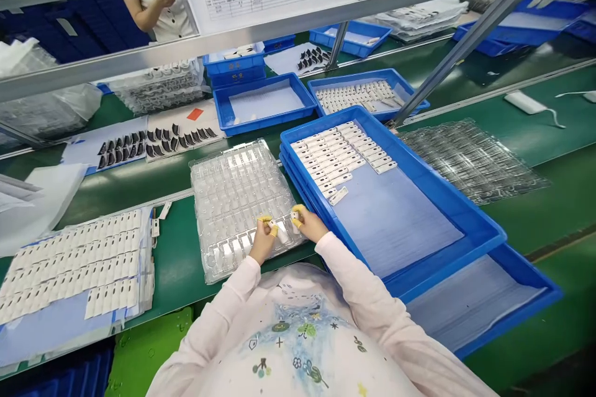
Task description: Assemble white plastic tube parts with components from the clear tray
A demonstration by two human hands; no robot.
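Our left hand [263,242] pinches a white part [279,231], our right hand [308,224] a second white part [295,222]; hands just apart, over a clear blister tray [233,183].

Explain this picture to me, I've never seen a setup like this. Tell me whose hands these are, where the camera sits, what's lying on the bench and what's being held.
There's no machine here, just a person's own two hands, filmed by a camera worn on their head and looking down. The left hand and right hand are over a clear plastic tray with moulded pockets, on a green workbench. Yellow covers sit on the fingers, and each hand seems to pinch a small white piece. To the right, a blue tray holds rows of similar white pieces. More lie on a sheet to the left.
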